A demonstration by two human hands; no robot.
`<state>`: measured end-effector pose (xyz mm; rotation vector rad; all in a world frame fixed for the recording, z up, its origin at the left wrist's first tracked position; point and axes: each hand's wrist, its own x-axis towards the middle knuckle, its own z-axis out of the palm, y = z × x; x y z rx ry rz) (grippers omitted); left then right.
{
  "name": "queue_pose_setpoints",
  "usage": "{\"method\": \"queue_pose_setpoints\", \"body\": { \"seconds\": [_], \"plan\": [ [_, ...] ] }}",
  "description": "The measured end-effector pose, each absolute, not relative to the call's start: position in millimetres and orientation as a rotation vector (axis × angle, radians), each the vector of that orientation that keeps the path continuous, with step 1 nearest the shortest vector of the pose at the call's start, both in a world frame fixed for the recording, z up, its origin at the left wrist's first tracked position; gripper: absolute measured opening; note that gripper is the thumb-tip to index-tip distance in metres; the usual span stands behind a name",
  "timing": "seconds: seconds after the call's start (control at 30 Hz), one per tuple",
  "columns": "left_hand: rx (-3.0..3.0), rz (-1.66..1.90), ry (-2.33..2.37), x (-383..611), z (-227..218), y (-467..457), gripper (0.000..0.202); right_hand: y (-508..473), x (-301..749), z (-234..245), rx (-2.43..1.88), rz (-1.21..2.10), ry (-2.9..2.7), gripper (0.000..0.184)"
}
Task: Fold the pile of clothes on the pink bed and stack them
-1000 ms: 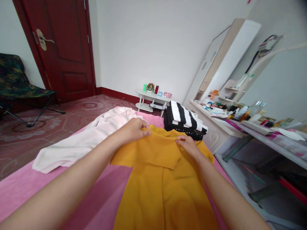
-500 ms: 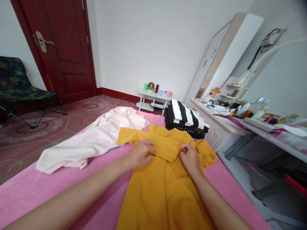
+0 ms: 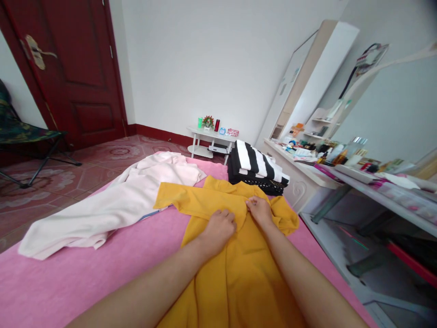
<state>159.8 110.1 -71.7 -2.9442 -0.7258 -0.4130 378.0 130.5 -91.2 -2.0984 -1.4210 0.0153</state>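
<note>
A long mustard-yellow garment (image 3: 211, 291) with sleeves lies spread on a pink bed cover (image 3: 129, 269). One sleeve (image 3: 191, 199) is folded across its upper part, with the cuff end sticking out to the left. My left hand (image 3: 220, 228) is closed on the lower edge of that sleeve, fingers curled into the cloth. Higher and to the right, my right hand (image 3: 260, 210) pinches the fabric near the sleeve's shoulder end. The other sleeve (image 3: 287, 216) lies bunched at the right. Its fingertips are partly hidden by cloth and knuckles.
A pale pink top (image 3: 102, 209) lies spread to the left. Beyond the yellow garment is a stack of folded black and black-and-white striped clothes (image 3: 257, 164). At the right stands a dressing table (image 3: 307, 173) crowded with bottles. A small white table (image 3: 208, 132) stands by the wall.
My left hand has moved right and slightly down along the folded sleeve. My right hand stays pinched near the shoulder end. The whole view has shifted, so the room sits further left.
</note>
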Motion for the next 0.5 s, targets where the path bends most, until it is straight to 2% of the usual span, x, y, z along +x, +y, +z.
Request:
{"method": "queue_pose_setpoints", "body": {
  "seconds": [0.17,0.37,0.5],
  "plan": [
    [-2.949,-0.592,-0.686,161,-77,102,0.018,149,382,-76,-2.156,-0.089,-1.410,0.025],
    [-3.068,-0.513,-0.757,167,-93,104,0.023,158,375,-89,-2.265,-0.135,-1.496,0.020],
    [-3.243,-0.796,-0.867,160,-94,106,0.020,154,360,-85,-2.296,-0.172,-1.522,0.032]
  ]
}}
